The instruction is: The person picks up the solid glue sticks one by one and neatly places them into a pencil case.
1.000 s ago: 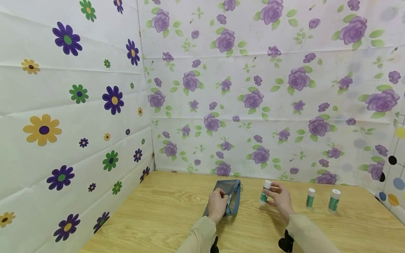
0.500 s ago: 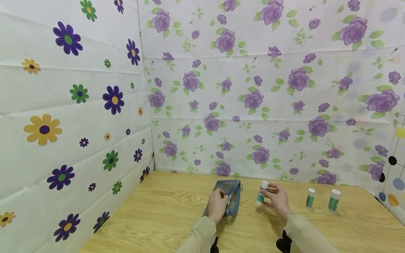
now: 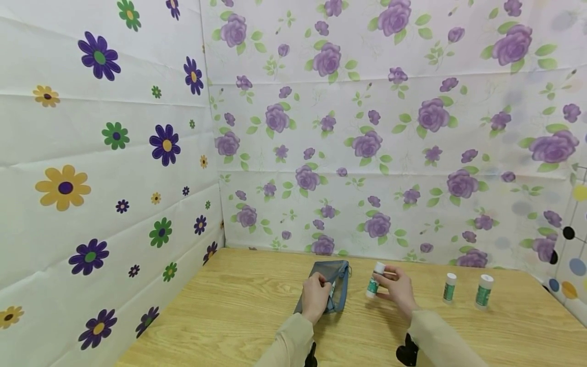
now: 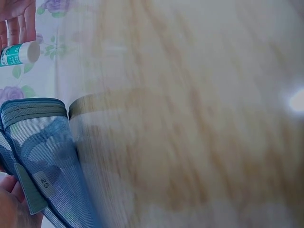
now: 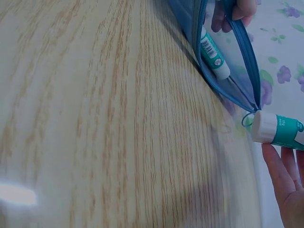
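1. Head view: your L hand gripped the blue mesh pouch, fingers curled at its open edge; pouch lay on the wood-grain table.
2. Same view: your R hand had the held tube pinched btwn thumb & fingers, white cap up, slightly tilted, just R of the pouch, apart from it. Couldn't tell if its base touched the table.
3. Same view: a small tube & a large tube, both white-capped w/ green labels, stood upright farther R, nr each other.
4. L wrist view: pouch filled the lower L, part of your L hand beside it; held tube showed upper L, under your R fingers.
5. R wrist view: an inner tube, barcode visible, lay inside the unzipped pouch; your L fingers clasped its rim. Held tube was nr the opening, your R fingers against its side.
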A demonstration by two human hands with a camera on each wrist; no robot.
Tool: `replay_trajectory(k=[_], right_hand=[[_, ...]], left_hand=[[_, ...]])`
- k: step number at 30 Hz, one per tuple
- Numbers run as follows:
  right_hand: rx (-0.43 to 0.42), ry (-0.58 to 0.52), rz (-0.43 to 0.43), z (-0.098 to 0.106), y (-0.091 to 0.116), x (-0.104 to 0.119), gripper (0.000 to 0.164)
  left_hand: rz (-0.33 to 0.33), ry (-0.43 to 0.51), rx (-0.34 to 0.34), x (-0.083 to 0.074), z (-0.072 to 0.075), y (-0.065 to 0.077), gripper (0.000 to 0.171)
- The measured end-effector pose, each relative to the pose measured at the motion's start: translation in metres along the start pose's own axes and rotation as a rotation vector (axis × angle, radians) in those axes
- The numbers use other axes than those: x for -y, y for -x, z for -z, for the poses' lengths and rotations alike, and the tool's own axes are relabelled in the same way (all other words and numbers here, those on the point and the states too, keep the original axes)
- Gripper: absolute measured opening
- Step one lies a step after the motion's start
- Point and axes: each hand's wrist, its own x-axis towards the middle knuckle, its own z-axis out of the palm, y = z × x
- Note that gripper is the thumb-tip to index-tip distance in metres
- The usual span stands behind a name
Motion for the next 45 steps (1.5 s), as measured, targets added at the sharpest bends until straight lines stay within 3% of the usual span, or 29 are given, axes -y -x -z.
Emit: replay_trajectory(k=[7, 19, 34, 45], right_hand=[[0.017, -0.011, -0.008, -0.003, 0.003, 0.001, 0.069], [0.005, -0.032, -0.019, -0.01, -0.003, -0.005, 0.069], [-0.006, -0.061, -0.043, -0.022, -0.005, -0.005, 0.072], [0.008, -0.07, -0.044, -0.033, 0.007, 0.004, 0.068]], left_hand=[[0.014, 0.017, 0.002, 0.001, -0.001, -0.001, 0.009], [-0.008, 0.048, -0.05, 0.002, -0.002, 0.0, 0.01], [0.029, 0.07, -0.06, 0.003, -0.001, 0.0, 0.01], [0.021, 0.068, -0.062, 0.002, -0.001, 0.0, 0.01]])
